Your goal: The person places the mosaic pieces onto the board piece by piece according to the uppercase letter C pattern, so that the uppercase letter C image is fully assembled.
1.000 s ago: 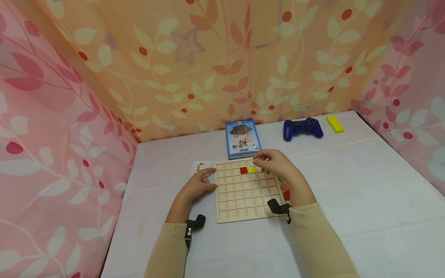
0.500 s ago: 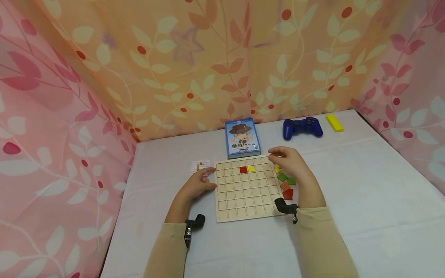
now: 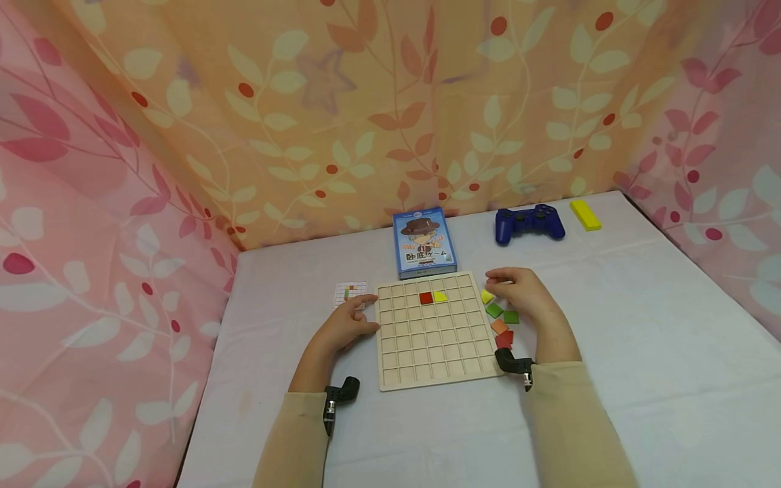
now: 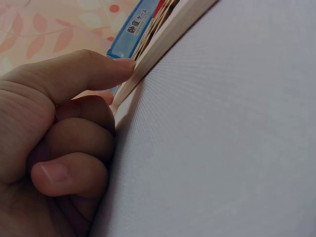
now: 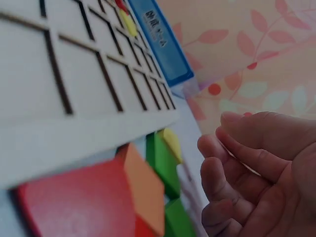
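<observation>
Pale wood formed the grid board (image 3: 436,349) I was watching remotely. At its left edge rested the left hand (image 3: 344,327), thumb and forefinger spread, other fingers curled, gripping nothing that I could see. Off its right edge was the right hand (image 3: 525,293), fingers loosely bent, thumb close to them, nothing visibly held, near a loose yellow piece (image 3: 487,296). Beside that same edge lay 2 green tiles (image 3: 510,317), 1 orange tile (image 3: 499,327) and red pieces (image 3: 504,340). In the board's 2nd row from the back, I saw 1 red square (image 3: 426,298) beside 1 yellow tile (image 3: 440,297). Behind the board lay a blue box (image 3: 424,240).
</observation>
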Available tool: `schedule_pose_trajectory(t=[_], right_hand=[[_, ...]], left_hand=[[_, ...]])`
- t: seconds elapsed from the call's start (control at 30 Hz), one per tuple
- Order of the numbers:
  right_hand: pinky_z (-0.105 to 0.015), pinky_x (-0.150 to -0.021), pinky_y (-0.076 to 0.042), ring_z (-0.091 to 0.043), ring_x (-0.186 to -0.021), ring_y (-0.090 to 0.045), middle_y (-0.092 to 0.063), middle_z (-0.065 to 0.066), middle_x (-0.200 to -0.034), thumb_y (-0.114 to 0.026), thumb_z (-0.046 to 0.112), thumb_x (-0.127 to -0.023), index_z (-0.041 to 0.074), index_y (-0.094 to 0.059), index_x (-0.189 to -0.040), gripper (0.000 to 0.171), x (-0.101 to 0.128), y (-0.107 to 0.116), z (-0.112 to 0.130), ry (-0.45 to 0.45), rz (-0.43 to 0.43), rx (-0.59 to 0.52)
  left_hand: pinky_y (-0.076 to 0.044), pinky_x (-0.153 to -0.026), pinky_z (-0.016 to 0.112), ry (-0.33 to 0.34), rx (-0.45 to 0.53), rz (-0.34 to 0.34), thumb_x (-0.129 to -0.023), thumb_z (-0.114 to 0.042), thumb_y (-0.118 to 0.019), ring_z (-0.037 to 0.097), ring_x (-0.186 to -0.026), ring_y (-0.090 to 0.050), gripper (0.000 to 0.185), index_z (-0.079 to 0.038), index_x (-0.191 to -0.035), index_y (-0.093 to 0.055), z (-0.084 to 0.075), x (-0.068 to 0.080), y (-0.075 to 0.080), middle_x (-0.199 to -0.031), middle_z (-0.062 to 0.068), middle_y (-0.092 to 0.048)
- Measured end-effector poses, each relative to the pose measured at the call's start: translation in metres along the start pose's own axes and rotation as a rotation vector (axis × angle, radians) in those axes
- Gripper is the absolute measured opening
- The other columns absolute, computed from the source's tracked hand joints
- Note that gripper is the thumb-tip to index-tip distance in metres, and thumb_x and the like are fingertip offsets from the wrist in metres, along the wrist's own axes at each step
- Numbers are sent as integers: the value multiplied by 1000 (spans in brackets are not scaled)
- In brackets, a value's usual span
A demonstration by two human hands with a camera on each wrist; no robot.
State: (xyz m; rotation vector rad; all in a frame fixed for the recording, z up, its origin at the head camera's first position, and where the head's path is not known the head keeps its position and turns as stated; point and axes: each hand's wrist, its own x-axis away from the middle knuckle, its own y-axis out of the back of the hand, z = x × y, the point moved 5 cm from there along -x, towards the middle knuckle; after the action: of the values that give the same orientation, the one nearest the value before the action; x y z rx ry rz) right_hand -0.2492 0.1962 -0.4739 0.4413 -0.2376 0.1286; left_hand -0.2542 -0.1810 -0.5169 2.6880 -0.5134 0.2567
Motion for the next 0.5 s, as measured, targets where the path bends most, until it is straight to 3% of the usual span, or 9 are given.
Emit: schedule_pose_trajectory(t=[0.13, 0.2, 0.4, 0.5], right_hand=[[-43, -98, -43, -32, -121, -55, -61, -19, -138, -65, 15, -98, 0, -56, -144, 49, -6, -1, -8, 10, 50, 22], [-44, -101, -41, -32, -124, -52, -60, -18, -141, -66, 12, -96, 1, -56, -144, 50, -9, -1, -10, 22, 64, 41], [-31, -71, -48, -24, -87, -55, -64, -17, -135, -69, 1, -89, 0, -61, -139, 50, -17, -3, -11, 82, 88, 82], [-28, -71, -47, -23, -86, -51, -66, -17, -130, -69, -4, -86, -1, -63, -136, 50, -21, -4, -11, 104, 114, 90]], left_hand=[[-28, -36, 27, -4, 0, 3, -85, -9, -81, 11, -36, -33, 70, -16, -149, -53, 0, 0, 1, -56, -3, -47], [-28, -36, 27, 0, 2, 4, -85, -9, -81, 11, -37, -33, 70, -17, -149, -53, 0, 0, 0, -56, -2, -47], [-28, -36, 27, 7, -3, 3, -85, -9, -81, 12, -37, -33, 71, -17, -149, -53, 0, 0, 1, -56, -2, -47], [-29, -36, 27, 6, -7, 4, -85, -10, -81, 12, -37, -34, 71, -17, -149, -53, 0, 0, 1, -57, -2, -48]])
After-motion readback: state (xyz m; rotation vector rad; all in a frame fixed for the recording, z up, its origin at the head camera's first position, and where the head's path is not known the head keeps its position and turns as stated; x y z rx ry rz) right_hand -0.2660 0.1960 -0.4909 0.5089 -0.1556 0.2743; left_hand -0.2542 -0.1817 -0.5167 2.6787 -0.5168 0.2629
